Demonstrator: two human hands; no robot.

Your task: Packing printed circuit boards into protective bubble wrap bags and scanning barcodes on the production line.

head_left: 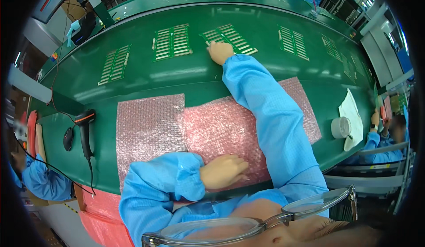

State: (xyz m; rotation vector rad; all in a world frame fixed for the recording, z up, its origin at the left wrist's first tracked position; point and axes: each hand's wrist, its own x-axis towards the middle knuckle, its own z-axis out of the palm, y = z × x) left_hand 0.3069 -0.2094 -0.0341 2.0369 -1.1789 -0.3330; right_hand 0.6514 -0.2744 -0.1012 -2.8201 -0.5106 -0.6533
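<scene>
Far ahead, my right hand [220,52] reaches out with fingers curled, pinching the near left edge of a green circuit board panel [235,38]. This panel lies tilted, with rows of pale strips across it. Close to my body, my left hand [225,171] rests on a pink bubble wrap sheet [221,127], its fingers extended and laid down on it. More bubble wrap [148,123], greyish pink, spreads to the left, and another piece [301,105] sticks out beyond my right forearm, which hides part of the pile.
Several similar panels [172,42] lie along the green bench's far strip [186,76]. At left are a barcode scanner [85,132] and a black mouse [68,139]. A clear tub [340,127] and a white cloth [351,116] sit at right. Co-workers [385,145] are at both sides.
</scene>
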